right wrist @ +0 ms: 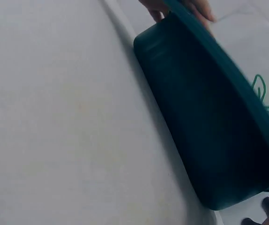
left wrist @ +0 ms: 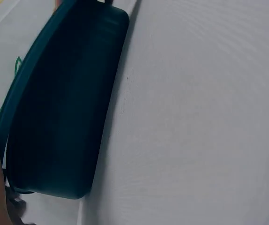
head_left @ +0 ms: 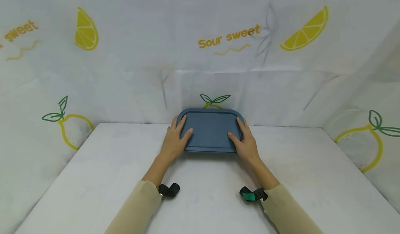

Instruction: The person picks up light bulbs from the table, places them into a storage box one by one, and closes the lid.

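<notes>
A blue-grey lidded storage box (head_left: pixel 210 131) is at the back of the white table, its lid facing up. My left hand (head_left: pixel 174 141) grips the left end, thumb on top of the lid and fingers along the edge. At the opposite end, my right hand (head_left: pixel 247 144) holds the box the same way. The left wrist view shows the box's deep side wall (left wrist: pixel 66 103), dark teal there, with the lid rim above it. From the right wrist, the box (right wrist: pixel 205 112) shows its long wall close over the table. Whatever the box contains is hidden by the lid.
The white table (head_left: pixel 200 199) runs back to a white cloth backdrop (head_left: pixel 140 88) printed with lemons and lettering. Cloth also rises along the left and right table edges. Black bands (head_left: pixel 169 190) with small devices sit on both wrists, below beige sleeves.
</notes>
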Motion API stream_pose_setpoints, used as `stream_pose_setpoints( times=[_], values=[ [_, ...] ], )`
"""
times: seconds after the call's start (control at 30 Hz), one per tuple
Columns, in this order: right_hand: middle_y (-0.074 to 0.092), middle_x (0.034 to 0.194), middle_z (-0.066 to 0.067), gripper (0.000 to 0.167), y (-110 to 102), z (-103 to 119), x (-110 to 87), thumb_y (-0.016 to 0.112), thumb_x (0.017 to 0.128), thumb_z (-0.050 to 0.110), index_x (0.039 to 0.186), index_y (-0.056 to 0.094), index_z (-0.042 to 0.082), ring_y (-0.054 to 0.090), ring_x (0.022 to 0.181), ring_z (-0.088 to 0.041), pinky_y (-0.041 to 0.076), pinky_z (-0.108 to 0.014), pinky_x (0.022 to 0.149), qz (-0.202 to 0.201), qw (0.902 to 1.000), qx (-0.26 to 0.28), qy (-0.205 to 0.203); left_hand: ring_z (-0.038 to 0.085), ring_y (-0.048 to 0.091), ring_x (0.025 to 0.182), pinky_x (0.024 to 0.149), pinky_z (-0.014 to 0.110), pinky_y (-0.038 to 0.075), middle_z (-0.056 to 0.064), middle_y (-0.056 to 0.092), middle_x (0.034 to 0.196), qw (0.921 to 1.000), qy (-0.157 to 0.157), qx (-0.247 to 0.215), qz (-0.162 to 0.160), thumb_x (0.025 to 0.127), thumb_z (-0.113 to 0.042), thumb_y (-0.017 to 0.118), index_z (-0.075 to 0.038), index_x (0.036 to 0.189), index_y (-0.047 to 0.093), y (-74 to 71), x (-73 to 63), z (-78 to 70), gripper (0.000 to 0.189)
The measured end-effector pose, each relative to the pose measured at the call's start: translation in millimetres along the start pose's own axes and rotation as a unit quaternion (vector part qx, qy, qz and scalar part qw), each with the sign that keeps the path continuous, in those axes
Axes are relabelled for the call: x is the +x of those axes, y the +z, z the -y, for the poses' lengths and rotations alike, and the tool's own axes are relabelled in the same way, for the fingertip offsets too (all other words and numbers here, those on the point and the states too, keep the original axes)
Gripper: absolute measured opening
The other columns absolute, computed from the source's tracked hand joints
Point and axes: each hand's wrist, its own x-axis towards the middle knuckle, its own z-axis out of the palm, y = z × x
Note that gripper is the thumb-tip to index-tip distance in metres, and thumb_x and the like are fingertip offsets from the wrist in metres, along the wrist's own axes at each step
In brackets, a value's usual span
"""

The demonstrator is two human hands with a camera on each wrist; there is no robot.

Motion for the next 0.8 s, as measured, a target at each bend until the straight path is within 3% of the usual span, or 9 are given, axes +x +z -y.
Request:
stream_pose_setpoints(
  times=[0.13,0.27,0.53,0.8],
  values=[
    [0.008,0.172,-0.012,0.064,-2,0,0.6,0.045,0.107,0.042,0.163,0.022,0.021,0.009,0.158,-0.039,0.013,-0.060,0.127,0.048,0.9977,0.002,0.048,0.043,0.019,0.156,0.125,0.061,0.020,0.014,0.013,0.171,0.9975,-0.060,-0.010,0.037,0.103,-0.054,0.042,-0.028,0.161,0.027,-1.6,-0.8,-3.3,0.065],
    [0.005,0.172,-0.013,0.061,-7,3,2.9,0.038,0.109,0.042,0.163,0.020,0.021,0.007,0.158,-0.040,0.011,-0.060,0.127,0.085,0.9937,-0.005,0.074,0.041,0.020,0.156,0.125,0.061,0.023,0.013,0.011,0.171,0.9939,-0.094,-0.019,0.055,0.102,-0.048,0.044,-0.028,0.161,0.029,-3.5,0.8,-8.5,0.063],
    [0.004,0.171,-0.014,0.062,-6,3,14.3,0.038,0.109,0.040,0.164,0.017,0.021,0.006,0.158,-0.042,0.009,-0.062,0.127,0.107,0.9896,-0.009,0.096,0.040,0.022,0.155,0.124,0.059,0.025,0.013,0.011,0.171,0.9910,-0.112,-0.033,0.065,0.102,-0.047,0.045,-0.026,0.160,0.030,0.1,10.3,-6.1,0.064],
    [0.016,0.170,-0.017,0.059,-3,2,28.3,0.033,0.110,0.038,0.164,0.014,0.025,0.013,0.157,-0.043,0.014,-0.060,0.127,0.114,0.9874,-0.009,0.110,0.039,0.022,0.156,0.125,0.058,0.024,0.013,0.014,0.171,0.9902,-0.111,-0.033,0.079,0.102,-0.046,0.046,-0.025,0.161,0.029,-3.1,24.7,-3.1,0.065]
  ],
)
